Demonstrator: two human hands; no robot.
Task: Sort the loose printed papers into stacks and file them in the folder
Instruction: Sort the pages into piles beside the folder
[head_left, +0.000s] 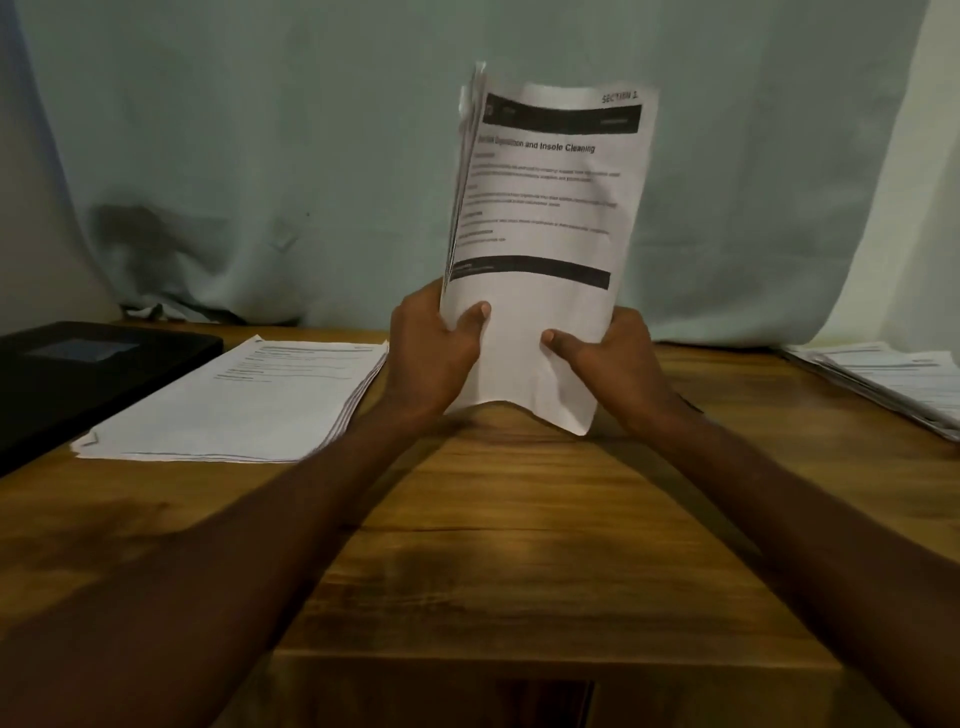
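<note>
Left hand (434, 343) and right hand (608, 353) pinch the upright sheaf of papers (540, 218) by its bottom edge; light and floppy, it likely fans unless held at both sides.

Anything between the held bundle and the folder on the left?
Yes. The flat paper stack lies on the table between the bundle, gripped upright by left hand and right hand, and the closed black folder. Lifting over it would clear.

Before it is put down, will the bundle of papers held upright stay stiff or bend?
The held bundle probably flops: its bottom edge already curls between the left hand and right hand. Sheets fan apart at the top left, so they may slide loose.
</note>
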